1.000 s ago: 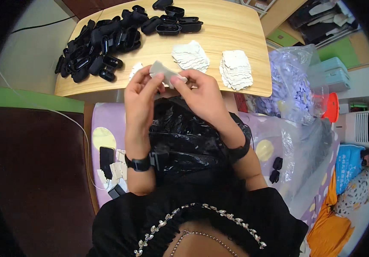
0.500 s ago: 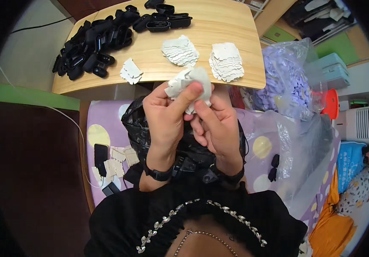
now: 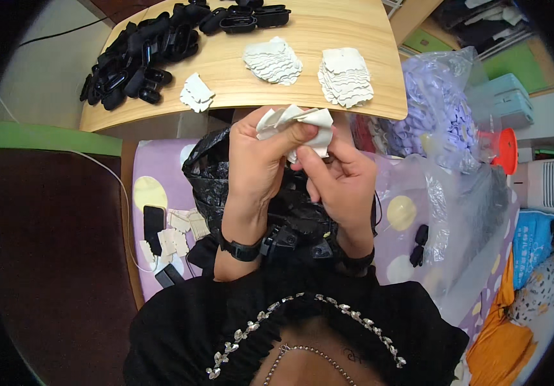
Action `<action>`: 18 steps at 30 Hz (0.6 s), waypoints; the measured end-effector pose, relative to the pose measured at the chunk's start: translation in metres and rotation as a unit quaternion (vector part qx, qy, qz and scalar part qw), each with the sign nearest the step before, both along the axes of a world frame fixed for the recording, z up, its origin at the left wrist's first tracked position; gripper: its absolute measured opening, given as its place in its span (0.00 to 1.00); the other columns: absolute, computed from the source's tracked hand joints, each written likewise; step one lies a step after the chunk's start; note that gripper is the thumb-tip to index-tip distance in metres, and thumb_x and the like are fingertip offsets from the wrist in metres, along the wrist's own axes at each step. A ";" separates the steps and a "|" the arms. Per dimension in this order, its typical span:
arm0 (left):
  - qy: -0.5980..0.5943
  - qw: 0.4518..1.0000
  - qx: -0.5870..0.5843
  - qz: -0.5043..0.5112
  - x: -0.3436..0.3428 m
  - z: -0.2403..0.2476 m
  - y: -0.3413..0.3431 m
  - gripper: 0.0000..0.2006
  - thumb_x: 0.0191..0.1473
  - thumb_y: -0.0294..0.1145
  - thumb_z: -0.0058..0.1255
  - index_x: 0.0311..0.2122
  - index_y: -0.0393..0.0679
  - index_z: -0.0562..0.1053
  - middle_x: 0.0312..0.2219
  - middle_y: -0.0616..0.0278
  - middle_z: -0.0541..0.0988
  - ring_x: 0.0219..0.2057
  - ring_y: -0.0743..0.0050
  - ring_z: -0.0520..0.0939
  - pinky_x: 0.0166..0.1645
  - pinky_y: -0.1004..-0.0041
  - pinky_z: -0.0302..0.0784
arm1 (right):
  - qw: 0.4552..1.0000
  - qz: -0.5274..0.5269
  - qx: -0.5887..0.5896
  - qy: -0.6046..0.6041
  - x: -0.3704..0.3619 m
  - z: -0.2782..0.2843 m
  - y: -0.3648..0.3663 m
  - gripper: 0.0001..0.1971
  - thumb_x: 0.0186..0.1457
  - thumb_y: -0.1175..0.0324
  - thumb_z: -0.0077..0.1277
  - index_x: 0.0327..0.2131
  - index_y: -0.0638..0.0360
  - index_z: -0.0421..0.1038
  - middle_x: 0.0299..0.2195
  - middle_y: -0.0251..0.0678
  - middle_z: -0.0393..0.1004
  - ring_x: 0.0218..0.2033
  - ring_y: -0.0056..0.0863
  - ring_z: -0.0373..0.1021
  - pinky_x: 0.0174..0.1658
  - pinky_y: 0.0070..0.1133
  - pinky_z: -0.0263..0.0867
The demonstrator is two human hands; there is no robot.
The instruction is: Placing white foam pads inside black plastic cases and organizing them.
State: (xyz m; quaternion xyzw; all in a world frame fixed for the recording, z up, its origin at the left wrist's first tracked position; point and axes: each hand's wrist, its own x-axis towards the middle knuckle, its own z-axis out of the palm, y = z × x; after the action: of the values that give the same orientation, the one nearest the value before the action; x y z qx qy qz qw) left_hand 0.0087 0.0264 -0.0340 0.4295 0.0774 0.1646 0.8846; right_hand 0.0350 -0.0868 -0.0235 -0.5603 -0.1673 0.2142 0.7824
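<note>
Both hands are closed on a small bundle of white sheet pieces (image 3: pixel 315 119) with notched, curling edges, just off the table's near edge. My left hand (image 3: pixel 256 151) grips it from the left, thumb across the front. My right hand (image 3: pixel 344 183) pinches its lower right part between thumb and fingers. Beyond, on the wooden table (image 3: pixel 328 22), lie a fanned stack of white pieces (image 3: pixel 273 61), a second, squarer stack (image 3: pixel 346 77) to its right, and a smaller pile (image 3: pixel 196 94) at the left. I cannot tell whether the pieces are paper or thin foam.
Many black oval cases (image 3: pixel 145 55) crowd the table's far left. A black plastic bag (image 3: pixel 209 174) lies below my hands. On the purple dotted cover are a phone (image 3: pixel 154 225), beige pieces (image 3: pixel 172 241) and a clear plastic sheet (image 3: pixel 457 225). A bag of lilac items (image 3: pixel 434 106) sits right.
Both hands have shifted slightly right with the bundle, and its upper edges now fold and stand up more. The view has moved a little; the stacks on the table look the same.
</note>
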 end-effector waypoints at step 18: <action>0.032 0.997 -0.061 -0.018 0.005 0.007 0.008 0.09 0.46 0.22 0.55 0.34 0.34 0.71 0.29 0.57 0.77 0.29 0.76 0.78 0.35 0.78 0.74 | 0.997 -0.048 -0.042 -0.035 0.011 -0.014 0.007 0.05 0.46 0.81 0.53 0.29 0.69 0.70 0.21 0.23 0.66 0.19 0.05 0.59 0.19 0.06 0.52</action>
State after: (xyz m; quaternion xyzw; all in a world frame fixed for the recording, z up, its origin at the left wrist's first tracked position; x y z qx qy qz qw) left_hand 0.0133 0.0342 -0.0273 0.3812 0.1080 0.1292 0.9090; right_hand 0.0456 -0.0795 -0.0377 -0.6070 -0.1588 0.1631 0.7614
